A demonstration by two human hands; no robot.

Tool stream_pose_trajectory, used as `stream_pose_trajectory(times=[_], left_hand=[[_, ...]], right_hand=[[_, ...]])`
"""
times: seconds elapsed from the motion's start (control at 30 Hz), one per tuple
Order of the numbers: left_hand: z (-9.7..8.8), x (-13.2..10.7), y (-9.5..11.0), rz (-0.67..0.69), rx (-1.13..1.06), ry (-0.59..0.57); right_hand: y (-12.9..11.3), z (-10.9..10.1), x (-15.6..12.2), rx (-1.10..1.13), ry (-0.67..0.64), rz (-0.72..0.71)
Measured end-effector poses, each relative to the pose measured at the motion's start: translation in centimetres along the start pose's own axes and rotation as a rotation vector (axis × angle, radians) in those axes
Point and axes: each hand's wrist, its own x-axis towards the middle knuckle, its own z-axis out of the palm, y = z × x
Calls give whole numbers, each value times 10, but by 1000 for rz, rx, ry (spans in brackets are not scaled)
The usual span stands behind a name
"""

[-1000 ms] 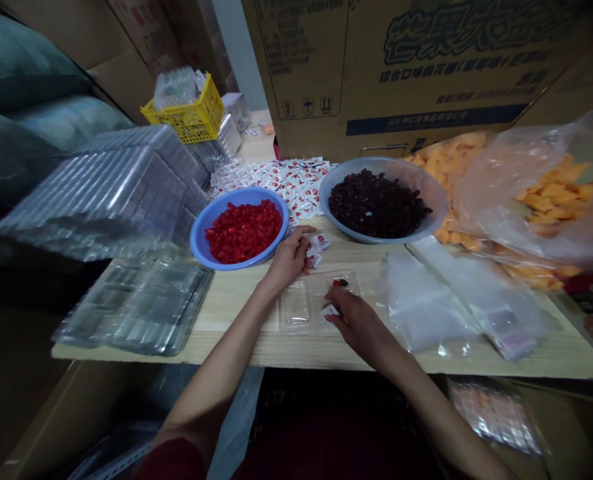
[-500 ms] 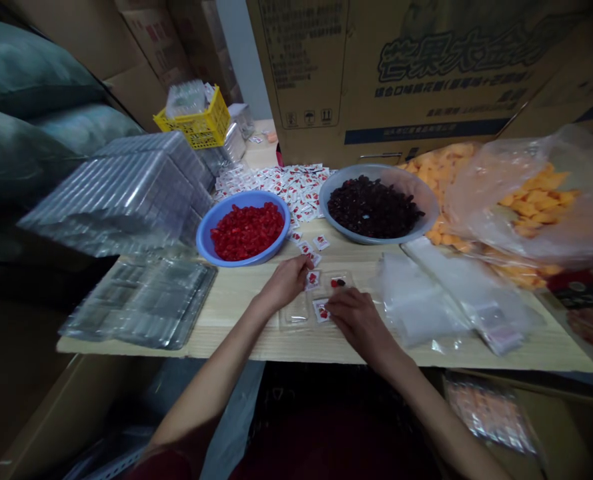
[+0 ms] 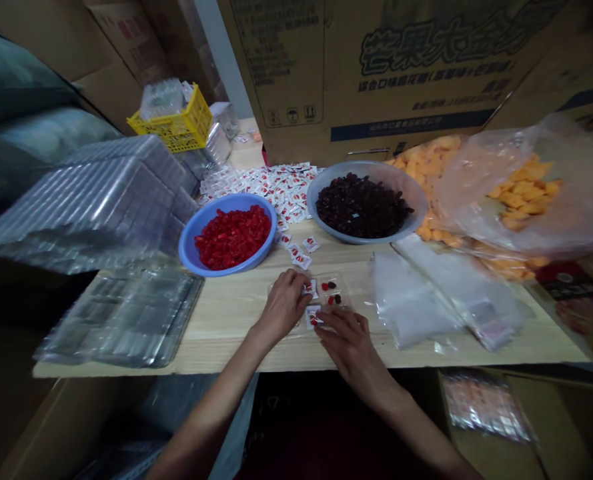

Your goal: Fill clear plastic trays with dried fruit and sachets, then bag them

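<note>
Both hands meet at the clear tray (image 3: 337, 288) near the tabletop's (image 3: 226, 313) front edge: the left hand (image 3: 282, 308) pinches a sachet (image 3: 308, 288), and the right hand (image 3: 349, 341) pinches a second sachet (image 3: 314, 318). The light tray (fruit pieces (image 3: 330, 292) already inside) could skid or tip if nudged sideways, spilling them.

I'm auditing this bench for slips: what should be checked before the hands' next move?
1. Clear tray flat on the table: ok.
2. Fruit pieces inside a tray compartment: ok.
3. Left hand grip on the upper sachet: cannot tell.
4. Right hand fingertips touching the lower sachet: ok.
5. Both sachets fully seated in compartments: cannot tell.
6. Blue bowl apart from both hands: ok.
</note>
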Motion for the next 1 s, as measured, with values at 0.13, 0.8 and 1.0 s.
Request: stream_pose_trajectory(times=[0.13,0.8,1.0], left_hand=[[-18,-9,6,-15,-71,216],[17,-46,-1,234,-23,304],[-1,-80,-4,-222,-86,448]], right_hand=[[19,-54,-14,-50,138,142],[154,-161,-56,-312,302,541],[147,-197,-22,-304,568,452]])
